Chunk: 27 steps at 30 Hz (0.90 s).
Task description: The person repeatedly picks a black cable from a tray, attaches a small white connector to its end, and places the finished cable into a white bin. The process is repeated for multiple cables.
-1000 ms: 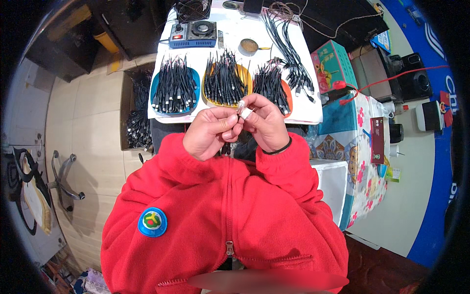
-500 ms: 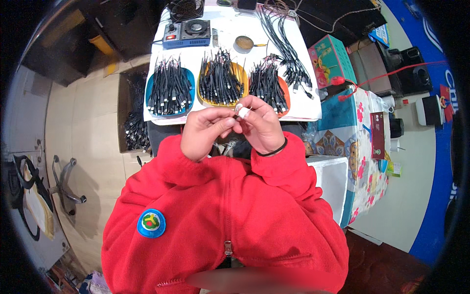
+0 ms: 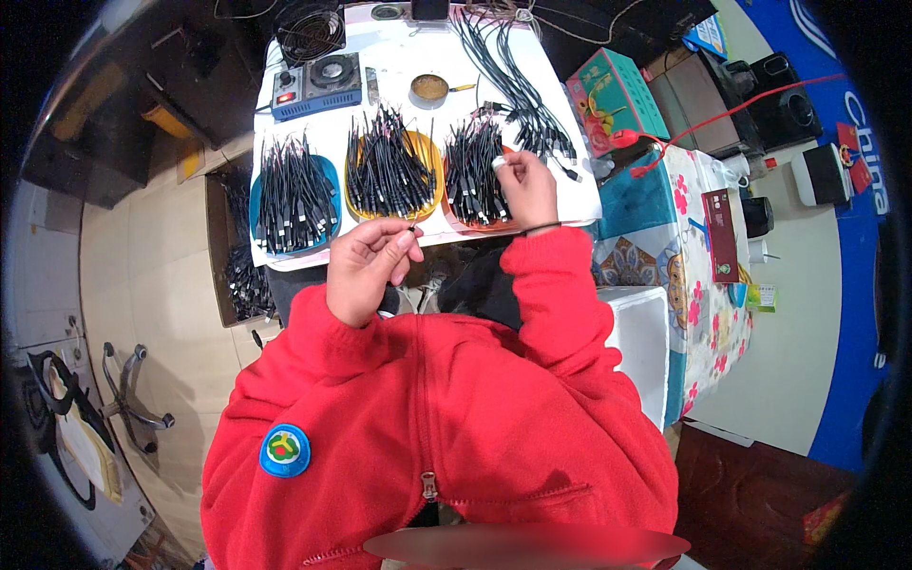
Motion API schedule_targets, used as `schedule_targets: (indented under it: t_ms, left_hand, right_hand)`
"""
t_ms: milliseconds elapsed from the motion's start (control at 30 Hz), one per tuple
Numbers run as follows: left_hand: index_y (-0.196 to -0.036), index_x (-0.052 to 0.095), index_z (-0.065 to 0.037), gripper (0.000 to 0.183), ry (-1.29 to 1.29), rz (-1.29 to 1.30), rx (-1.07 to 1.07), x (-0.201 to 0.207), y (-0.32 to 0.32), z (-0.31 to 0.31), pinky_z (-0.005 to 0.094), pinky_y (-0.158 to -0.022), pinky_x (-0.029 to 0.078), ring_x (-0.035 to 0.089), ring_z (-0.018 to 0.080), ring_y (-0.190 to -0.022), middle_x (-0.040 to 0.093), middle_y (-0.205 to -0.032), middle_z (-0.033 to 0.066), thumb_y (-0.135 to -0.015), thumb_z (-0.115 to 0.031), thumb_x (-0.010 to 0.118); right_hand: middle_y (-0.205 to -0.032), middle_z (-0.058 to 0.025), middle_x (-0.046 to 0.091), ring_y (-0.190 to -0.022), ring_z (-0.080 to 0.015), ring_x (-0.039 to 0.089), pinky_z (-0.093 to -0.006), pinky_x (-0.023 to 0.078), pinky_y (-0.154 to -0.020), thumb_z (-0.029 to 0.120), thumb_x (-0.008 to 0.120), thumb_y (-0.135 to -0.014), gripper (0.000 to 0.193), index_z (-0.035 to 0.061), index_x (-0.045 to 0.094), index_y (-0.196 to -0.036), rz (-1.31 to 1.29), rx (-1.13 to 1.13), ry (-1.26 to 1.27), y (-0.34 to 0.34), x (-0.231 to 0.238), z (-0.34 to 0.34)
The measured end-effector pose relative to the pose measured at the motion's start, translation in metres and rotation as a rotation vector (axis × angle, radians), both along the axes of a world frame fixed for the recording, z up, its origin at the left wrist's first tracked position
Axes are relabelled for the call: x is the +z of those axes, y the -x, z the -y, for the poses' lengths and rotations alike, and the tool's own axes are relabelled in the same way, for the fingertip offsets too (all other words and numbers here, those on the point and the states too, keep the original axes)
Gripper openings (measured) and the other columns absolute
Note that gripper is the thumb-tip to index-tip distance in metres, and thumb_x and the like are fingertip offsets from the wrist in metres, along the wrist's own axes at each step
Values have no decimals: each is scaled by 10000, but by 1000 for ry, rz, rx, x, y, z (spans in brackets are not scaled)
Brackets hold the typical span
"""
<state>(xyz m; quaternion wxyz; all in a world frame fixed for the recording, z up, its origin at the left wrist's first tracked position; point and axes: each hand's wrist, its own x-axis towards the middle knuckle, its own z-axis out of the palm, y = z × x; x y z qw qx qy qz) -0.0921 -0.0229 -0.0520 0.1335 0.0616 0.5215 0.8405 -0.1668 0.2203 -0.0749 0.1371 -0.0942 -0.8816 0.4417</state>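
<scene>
My left hand (image 3: 372, 268) is closed in a pinch before the front edge of the white table. A small dark piece (image 3: 413, 227) shows at its fingertips; its kind is too small to tell. Over the right side of the orange tray (image 3: 511, 225) is my right hand (image 3: 530, 193), its fingers drawn together beside the short black cables (image 3: 475, 171) lying there. A white covering (image 3: 500, 162) shows at a fingertip of this hand. Whatever these fingers grip, if anything, is hidden.
A blue tray (image 3: 336, 180) and a yellow tray (image 3: 434, 157) also hold black cables. Behind them stand a blue-grey device with a round fan (image 3: 332, 71) and a small round pan (image 3: 429, 90). Longer black cables (image 3: 513, 81) lie back right, near a green box (image 3: 617, 100).
My hands were together before the yellow tray and are now apart. The right hand has reached forward and right to the orange tray. The whole view has shifted slightly.
</scene>
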Motion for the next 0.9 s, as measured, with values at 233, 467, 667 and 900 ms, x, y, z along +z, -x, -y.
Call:
schedule_targets:
  t_ms: [233, 467, 667, 900]
  left_hand:
    - [-1022, 591, 48, 141, 30, 22, 19, -2, 0, -2, 187, -467, 338, 441, 64, -507, 628, -764, 84, -923, -38, 540]
    - [-1030, 590, 42, 144, 20, 121, 57, -2, 3, 1, 197, -530, 413, 538, 89, -593, 653, -821, 103, -924, -42, 539]
    - [-1040, 578, 58, 154, -216, 192, 122, 18, 13, -10, 311, -809, 546, 643, 216, -941, 646, -1019, 170, -929, -35, 525]
    - [-1040, 569, 60, 162, -339, 187, 66, 37, 10, -21, 295, -709, 563, 654, 219, -895, 647, -1021, 196, -925, -49, 537]
  right_hand:
    - [-733, -129, 667, -704, -303, 649, -400, 505, -658, 260, 660, -769, 225, 36, 651, -788, 128, -47, -337, 31, -14, -5]
    - [-732, -121, 642, -624, -223, 619, -317, 488, -611, 96, 643, -777, 130, -13, 622, -844, -259, -82, -107, 20, 11, -2]
    - [-785, -44, 631, -677, -86, 578, -211, 449, -597, 37, 569, -880, 109, -22, 571, -971, -227, 295, 489, -33, 53, 25]
    - [-917, -39, 600, -751, -112, 597, -238, 484, -678, 43, 546, -905, 132, -23, 551, -1020, 216, 692, 803, -85, 53, 58]
